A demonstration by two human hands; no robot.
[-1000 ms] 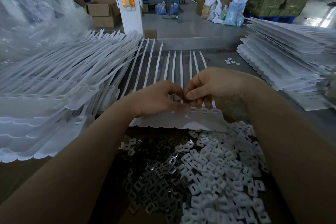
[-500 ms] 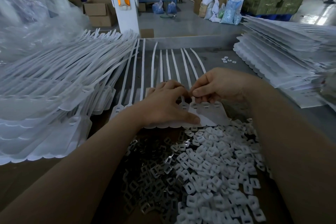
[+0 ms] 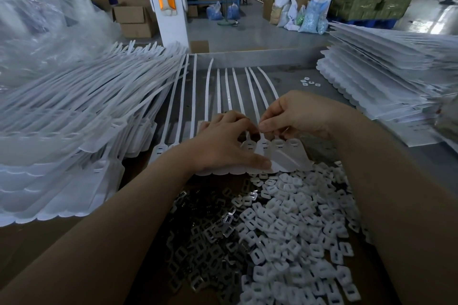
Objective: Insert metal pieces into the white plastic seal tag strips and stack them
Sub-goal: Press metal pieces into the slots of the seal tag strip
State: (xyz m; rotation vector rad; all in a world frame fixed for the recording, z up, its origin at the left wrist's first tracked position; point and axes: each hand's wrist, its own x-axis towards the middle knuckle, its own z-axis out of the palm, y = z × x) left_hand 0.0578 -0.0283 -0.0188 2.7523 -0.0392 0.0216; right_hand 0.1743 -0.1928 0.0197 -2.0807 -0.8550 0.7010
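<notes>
At the left of the frame a tall stack of seal tag strips is leaning toward centre; a nudge could likely slide it over the work. At centre the left hand is pressing flat, thumb stretched out, on the strip sheet; if it lifts, the sheet may shift. Just right, the right hand is pinching something tiny over a tag head, too small to identify; it could slip into the loose metal pieces and white caps at lower centre.
</notes>
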